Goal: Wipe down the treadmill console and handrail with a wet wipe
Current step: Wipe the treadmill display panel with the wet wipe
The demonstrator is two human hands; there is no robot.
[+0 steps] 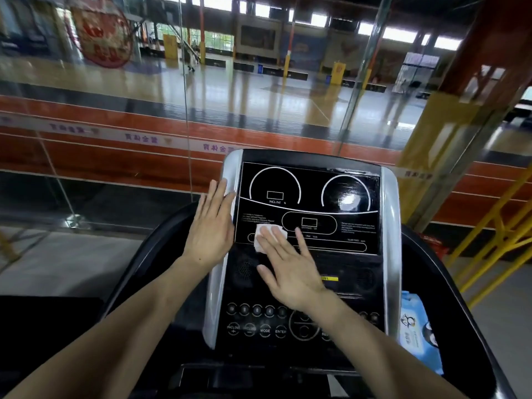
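Wipe (269,236), white and folded small, is lying flat on the black display panel (308,205) of the treadmill console (302,283), at the panel's lower left corner, just under the small block of printed text. Fingers of the right hand (288,269) are lying straight and spread over it, pressing it against the glossy surface, with the thumb stretching out to the left below the panel's edge; nothing is being gripped. Beside it, the left hand (211,226) is resting flat and open against the console's silver left trim (223,254), fingers pointing up along the strip and touching its edge. Below the hands, rows of round buttons (256,321) are showing labels such as INCLINE, MODE and ENTER. A blue pack of wet wipes (419,329) is sitting at the console's right side, against the dark curved handrail (449,283). Beyond the machine, a glass wall (115,125) is looking onto a large indoor sports hall, with yellow railings (495,226) standing at the right.
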